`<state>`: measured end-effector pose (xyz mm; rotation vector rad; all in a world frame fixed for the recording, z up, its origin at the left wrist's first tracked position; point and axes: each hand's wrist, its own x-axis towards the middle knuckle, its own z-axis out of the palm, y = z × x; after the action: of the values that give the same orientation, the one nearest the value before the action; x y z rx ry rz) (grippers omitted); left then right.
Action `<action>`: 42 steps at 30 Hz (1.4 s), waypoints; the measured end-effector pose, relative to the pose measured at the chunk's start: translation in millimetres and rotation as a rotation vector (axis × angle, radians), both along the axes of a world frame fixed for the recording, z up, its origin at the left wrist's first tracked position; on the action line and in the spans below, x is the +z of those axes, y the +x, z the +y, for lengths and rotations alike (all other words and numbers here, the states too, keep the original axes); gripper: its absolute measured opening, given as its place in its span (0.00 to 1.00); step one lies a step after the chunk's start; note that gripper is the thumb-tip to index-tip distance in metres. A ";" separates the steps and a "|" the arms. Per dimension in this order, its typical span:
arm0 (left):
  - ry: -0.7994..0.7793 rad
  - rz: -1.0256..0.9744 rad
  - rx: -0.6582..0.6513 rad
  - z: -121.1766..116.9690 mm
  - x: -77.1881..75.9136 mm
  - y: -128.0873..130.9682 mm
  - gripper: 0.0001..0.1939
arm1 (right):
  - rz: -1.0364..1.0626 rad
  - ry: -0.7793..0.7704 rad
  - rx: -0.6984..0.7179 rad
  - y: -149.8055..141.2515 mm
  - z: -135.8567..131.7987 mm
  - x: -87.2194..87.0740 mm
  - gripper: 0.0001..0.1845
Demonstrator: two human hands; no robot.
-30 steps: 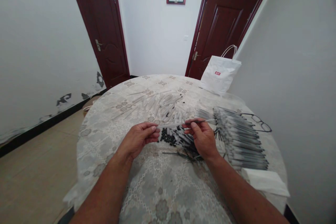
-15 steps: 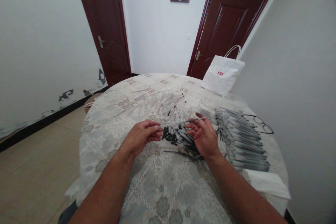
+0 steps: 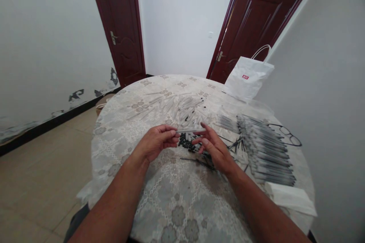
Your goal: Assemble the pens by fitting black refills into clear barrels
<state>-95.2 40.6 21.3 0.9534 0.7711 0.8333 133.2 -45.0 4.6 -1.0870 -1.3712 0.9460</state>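
Pinched in left hand [image 3: 158, 140]: clear tube [image 3: 189, 131], held above table [image 3: 162, 193]. Running crosswise, nearly level, pointing toward right hand [image 3: 215, 147]. Latter splayed loosely, angled inward; cannot tell whether touching tube.

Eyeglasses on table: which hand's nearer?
Right. The right hand is left of the eyeglasses, with the row of pens between; the left hand, pinching a clear tube, is farther left.

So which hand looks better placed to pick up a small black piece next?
Probably the right hand: its fingers look spread, near the small black pieces, while the left hand pinches a clear tube.
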 end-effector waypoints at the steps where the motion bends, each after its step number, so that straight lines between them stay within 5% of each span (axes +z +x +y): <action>1: -0.010 -0.023 0.008 0.3 0.5 -0.5 0.12 | -0.044 0.036 -0.045 1.6 0.7 0.1 0.31; 5: -0.070 -0.144 0.075 1.7 2.4 -3.1 0.09 | -0.538 0.237 -0.187 7.3 5.0 -3.6 0.18; 11: -0.162 -0.279 0.195 8.2 1.0 -8.3 0.12 | -1.148 0.310 -0.125 -11.7 7.7 -13.7 0.14; 20: -0.186 -0.356 0.316 11.8 -1.2 -11.7 0.06 | -1.467 0.277 -0.174 -36.1 15.3 -20.8 0.08; 33: -0.066 -0.302 0.288 7.3 -0.6 -6.7 0.08 | -1.392 0.335 -0.263 -39.7 19.1 -30.5 0.08; 38: -0.020 -0.265 0.298 7.3 -3.1 -6.0 0.10 | -0.918 0.330 -0.369 -25.9 17.9 -26.1 0.11; 42: 0.028 -0.239 0.277 5.9 -4.8 -5.3 0.13 | -0.471 0.107 -0.405 -13.7 13.9 -17.3 0.12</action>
<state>-100.5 46.5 16.6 0.7631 0.6925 1.1794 119.5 -31.0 -12.8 -1.4944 -1.4718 0.3262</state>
